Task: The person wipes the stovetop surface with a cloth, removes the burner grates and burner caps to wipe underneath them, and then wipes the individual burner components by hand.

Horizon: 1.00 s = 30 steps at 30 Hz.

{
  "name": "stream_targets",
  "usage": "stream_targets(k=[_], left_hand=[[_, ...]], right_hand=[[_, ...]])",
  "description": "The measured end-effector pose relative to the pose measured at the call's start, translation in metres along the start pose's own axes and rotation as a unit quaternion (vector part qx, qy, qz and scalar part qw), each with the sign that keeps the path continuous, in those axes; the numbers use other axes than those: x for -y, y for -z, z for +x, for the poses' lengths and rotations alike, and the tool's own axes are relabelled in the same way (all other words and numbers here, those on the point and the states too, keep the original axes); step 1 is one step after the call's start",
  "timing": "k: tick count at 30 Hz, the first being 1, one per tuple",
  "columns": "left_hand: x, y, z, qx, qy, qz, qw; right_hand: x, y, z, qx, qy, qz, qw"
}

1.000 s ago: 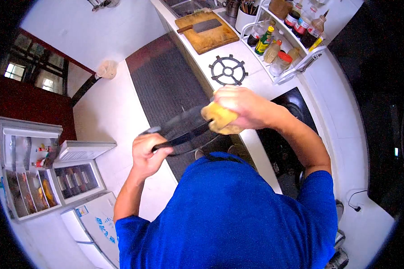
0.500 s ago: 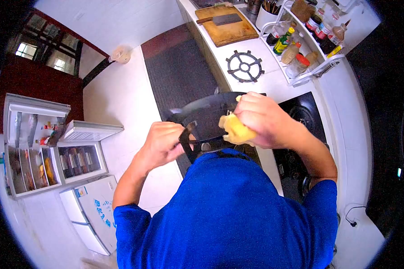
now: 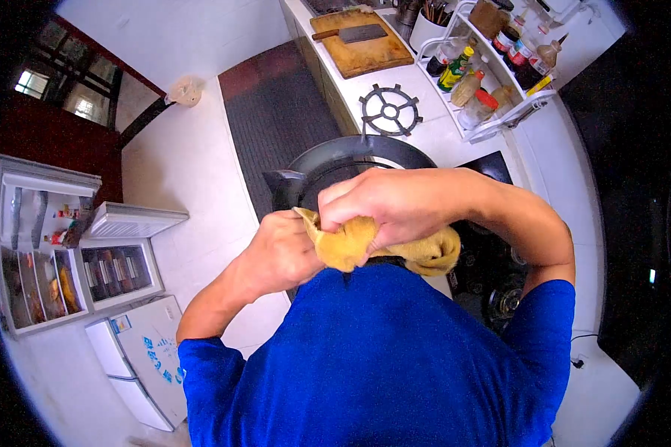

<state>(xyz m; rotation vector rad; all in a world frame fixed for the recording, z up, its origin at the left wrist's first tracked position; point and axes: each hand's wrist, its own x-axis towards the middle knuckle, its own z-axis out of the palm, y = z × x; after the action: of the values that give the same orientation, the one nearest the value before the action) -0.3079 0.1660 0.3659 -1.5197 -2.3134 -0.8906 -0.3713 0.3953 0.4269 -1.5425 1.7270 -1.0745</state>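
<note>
A dark round pan (image 3: 395, 151) is held up in front of my body, above the floor mat and the counter's edge. My left hand (image 3: 282, 249) is closed at the pan's near left side; the part it grips is mostly hidden. Beside it, my right hand (image 3: 380, 205) pinches a yellow cloth (image 3: 347, 244) against the near side of the pan. Part of the cloth hangs below my right wrist. A dark handle-like piece (image 3: 284, 179) sticks out at the pan's left.
On the counter are a round black burner grate (image 3: 390, 111), a cutting board (image 3: 376, 61) with a cleaver (image 3: 363, 33), and a bottle rack (image 3: 466, 123). The dark stove (image 3: 492, 264) lies right of my body. An open fridge (image 3: 119, 257) stands at the left.
My right hand has moved left with the cloth, close to my left hand. The pan has turned and shows more of its round rim. The view has shifted slightly.
</note>
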Motion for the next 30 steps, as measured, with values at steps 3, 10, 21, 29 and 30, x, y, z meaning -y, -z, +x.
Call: stream_targets(k=[3,10,21,29,30], left_hand=[[0.005,-0.001,-0.011,0.025,-0.005,-0.007,1.0],[0.002,0.005,-0.012,0.0,0.015,0.003,1.0],[0.026,-0.016,-0.039,-0.13,0.311,-0.09,0.937],[0.018,-0.033,-0.026,-0.168,0.396,-0.275,0.86],[0.016,-0.036,-0.029,-0.166,0.396,-0.277,0.86]], right_hand=[[-0.005,0.0,0.001,0.0,0.029,0.014,0.999],[-0.034,0.033,-0.025,-0.117,-0.048,-0.194,0.973],[-0.024,-0.017,-0.05,-0.44,-0.068,-0.211,0.87],[-0.092,-0.089,-0.011,-0.36,0.045,-0.48,0.799],[-0.099,-0.078,-0.018,-0.311,0.095,-0.503,0.801]])
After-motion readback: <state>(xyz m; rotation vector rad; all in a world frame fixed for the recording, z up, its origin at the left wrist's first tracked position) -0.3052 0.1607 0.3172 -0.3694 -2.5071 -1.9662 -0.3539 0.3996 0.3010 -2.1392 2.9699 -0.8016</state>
